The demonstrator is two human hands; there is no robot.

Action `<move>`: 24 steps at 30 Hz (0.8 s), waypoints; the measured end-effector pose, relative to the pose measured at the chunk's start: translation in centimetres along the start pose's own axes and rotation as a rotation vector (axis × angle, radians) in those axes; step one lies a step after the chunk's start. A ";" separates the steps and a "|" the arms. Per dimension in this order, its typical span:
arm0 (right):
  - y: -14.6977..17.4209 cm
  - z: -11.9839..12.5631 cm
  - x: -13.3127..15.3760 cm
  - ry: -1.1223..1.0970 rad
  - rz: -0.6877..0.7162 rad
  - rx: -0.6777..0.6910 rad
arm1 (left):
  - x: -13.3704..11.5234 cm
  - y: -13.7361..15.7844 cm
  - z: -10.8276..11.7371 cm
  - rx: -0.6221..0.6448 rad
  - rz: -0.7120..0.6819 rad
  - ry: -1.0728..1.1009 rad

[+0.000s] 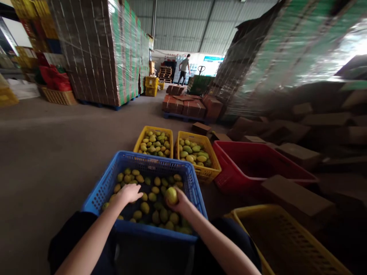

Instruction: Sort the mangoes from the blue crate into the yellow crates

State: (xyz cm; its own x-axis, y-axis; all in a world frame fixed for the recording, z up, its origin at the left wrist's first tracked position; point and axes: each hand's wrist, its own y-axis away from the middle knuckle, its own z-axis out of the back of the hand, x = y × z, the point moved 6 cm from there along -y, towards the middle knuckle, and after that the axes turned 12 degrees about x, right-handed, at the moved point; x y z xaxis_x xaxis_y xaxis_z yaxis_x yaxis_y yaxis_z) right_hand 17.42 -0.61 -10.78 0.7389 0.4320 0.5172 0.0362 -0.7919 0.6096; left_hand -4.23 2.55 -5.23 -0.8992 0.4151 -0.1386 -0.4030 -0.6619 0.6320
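A blue plastic crate (pixel 157 230) stands right in front of me, with many yellow and green mangoes (pixel 145 207) spread over its dark bottom. My right hand (pixel 181 201) is closed around one yellow-green mango (pixel 171 195) and lifts it above the others on the crate's right side. Over the left half of the crate reaches my left hand (pixel 131 193), palm down. Its fingers point right, apart and holding nothing that I can see; mangoes lie close around it, some hidden beneath the forearm.
Two yellow crates of mangoes (pixel 156 142) (pixel 195 152) stand just beyond the blue one. To the right are a red tub (pixel 229 168), a yellow crate (pixel 266 212) and scattered cardboard boxes (pixel 298 193). Wrapped stacks (pixel 88 49) rise behind; a person (pixel 184 68) walks far back.
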 end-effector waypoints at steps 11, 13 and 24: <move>-1.1 1.7 21.1 -0.021 0.389 -0.108 | 0.1 0.1 0.0 0.009 0.052 -0.015; -0.8 3.6 18.2 -0.002 0.299 -0.114 | 0.0 0.0 -0.1 0.000 0.050 -0.019; -1.0 2.8 14.1 -0.055 0.221 -0.026 | -0.5 -3.6 -4.4 0.124 0.017 0.002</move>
State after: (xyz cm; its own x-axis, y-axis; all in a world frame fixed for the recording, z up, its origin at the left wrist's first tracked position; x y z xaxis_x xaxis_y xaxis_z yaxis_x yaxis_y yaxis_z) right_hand 29.71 5.11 -5.80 0.7623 0.2250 0.6069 -0.1474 -0.8526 0.5013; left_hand -3.08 1.99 -10.78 -0.9062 0.4027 -0.1287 -0.3636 -0.5869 0.7234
